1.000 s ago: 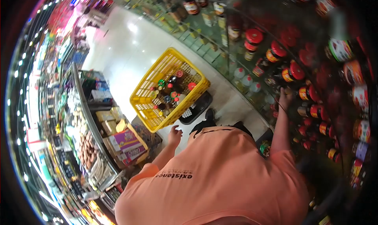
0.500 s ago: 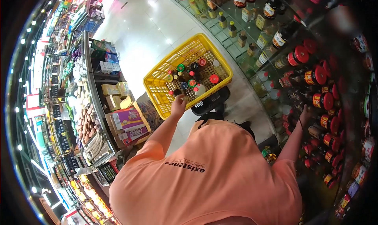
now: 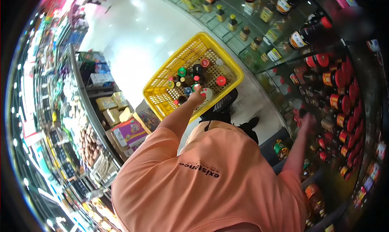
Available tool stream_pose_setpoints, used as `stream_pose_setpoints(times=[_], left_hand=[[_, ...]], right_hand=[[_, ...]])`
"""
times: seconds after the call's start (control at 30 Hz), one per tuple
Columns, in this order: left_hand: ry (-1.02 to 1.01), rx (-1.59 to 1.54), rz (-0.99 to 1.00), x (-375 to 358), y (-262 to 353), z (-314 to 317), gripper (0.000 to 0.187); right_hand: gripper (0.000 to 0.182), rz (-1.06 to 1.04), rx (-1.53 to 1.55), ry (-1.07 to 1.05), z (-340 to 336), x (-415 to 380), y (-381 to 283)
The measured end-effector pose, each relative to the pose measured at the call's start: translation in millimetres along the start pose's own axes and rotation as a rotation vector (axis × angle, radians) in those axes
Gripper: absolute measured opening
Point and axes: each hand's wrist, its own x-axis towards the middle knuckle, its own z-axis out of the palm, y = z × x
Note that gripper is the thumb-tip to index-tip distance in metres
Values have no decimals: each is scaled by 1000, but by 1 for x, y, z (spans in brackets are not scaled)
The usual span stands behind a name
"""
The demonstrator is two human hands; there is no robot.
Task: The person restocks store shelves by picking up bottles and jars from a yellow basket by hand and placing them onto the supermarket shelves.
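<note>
A yellow plastic basket (image 3: 170, 97) holds several bottles and jars, seen mostly from above by their red, green, blue and black caps. Inside its near side, my left hand (image 3: 197, 98) is over these caps, fingers apart, with the fingertips right at a green-capped one. A large white cap (image 3: 207, 95) sits close beside it. On the right, my right hand (image 3: 308, 123) is at the shelf of red-lidded jars (image 3: 337, 102). Motion smears its fingers, and I cannot tell what they hold. Dark, slim bottles surround it.
Glass shelves on the right carry sauce bottles (image 3: 299, 38) and small yellow-capped bottles (image 3: 232, 23). A large bottle (image 3: 315, 197) stands low at the right. To the left are a produce counter (image 3: 88, 145) and cardboard boxes (image 3: 130, 130). Pale tiled floor (image 3: 125, 41) lies beyond the basket.
My left hand has moved from the basket's near rim inward and right over the caps. My right hand has drawn slightly back and down along the jar shelf. The view has shifted.
</note>
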Motion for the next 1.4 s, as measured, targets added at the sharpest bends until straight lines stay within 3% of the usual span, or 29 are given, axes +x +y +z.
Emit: stream_pose_setpoints(times=[0.07, 0.1, 0.13, 0.17, 0.2, 0.23, 0.3, 0.33, 0.4, 0.5, 0.6, 0.63, 0.67, 0.7, 0.77, 0.87, 0.97, 1.03, 1.1, 1.2, 1.3, 1.33, 1.4], left_hand=[[-89, 130, 24, 20, 0, 8, 68], [-114, 145, 54, 28, -7, 15, 68], [-110, 163, 110, 37, -18, 24, 68], [-111, 181, 174, 45, -24, 31, 68], [-90, 230, 200, 51, -26, 37, 64], [-70, 276, 227, 54, -26, 42, 61], [-156, 359, 131, 48, -5, 28, 49], [-139, 399, 118, 41, 4, 25, 45], [-123, 445, 118, 30, 16, 21, 41], [-118, 576, 114, 21, 17, 16, 35], [-25, 535, 142, 14, 13, 12, 33], [13, 533, 159, 7, 13, 6, 32], [54, 530, 175, -2, 16, -3, 32], [96, 528, 190, -12, 20, -12, 33], [205, 471, 297, -40, 23, -33, 31], [492, 364, 573, -82, 36, -67, 27], [558, 342, 673, -143, 95, -105, 27], [599, 338, 716, -173, 123, -114, 28], [674, 257, 821, -209, 157, -114, 24], [639, 217, 809, -254, 204, -94, 26], [521, 208, 785, -296, 248, -62, 32], [486, 187, 824, -293, 252, -44, 36], [427, 233, 824, -319, 279, -16, 41]], right_hand=[[10, -254, -15, -43, 33, -103, -8], [9, -153, 43, -208, 56, -142, 71], [12, -43, 141, -179, 70, -217, 61], [18, -384, -72, -245, 65, -270, 64], [24, -149, -42, -540, 39, -320, 29], [38, -2, -298, -656, 34, -357, 42], [34, -49, -501, -738, 28, -414, 96], [34, -13, -502, -708, 17, -433, 103], [34, 333, -271, -536, 10, -457, 107], [34, 302, -165, -540, 31, -471, 242], [34, 205, -28, -572, 85, -446, 324], [34, 205, -23, -565, 51, -434, 270], [33, 374, -10, -556, 39, -418, 194], [32, 543, 6, -545, 30, -402, 68], [34, 52, -79, -431, 16, -396, -20], [35, -66, 49, -542, 34, -374, -83], [37, -191, 85, -640, 30, -364, -185], [40, -403, 150, -677, 20, -367, -242], [46, -650, 139, -656, 7, -376, -287], [56, -1047, 155, -491, -8, -390, -314], [58, -1154, 71, -309, -29, -402, -306], [49, -1125, 117, -196, -35, -406, -296], [42, -1074, 92, -200, -58, -405, -271]])
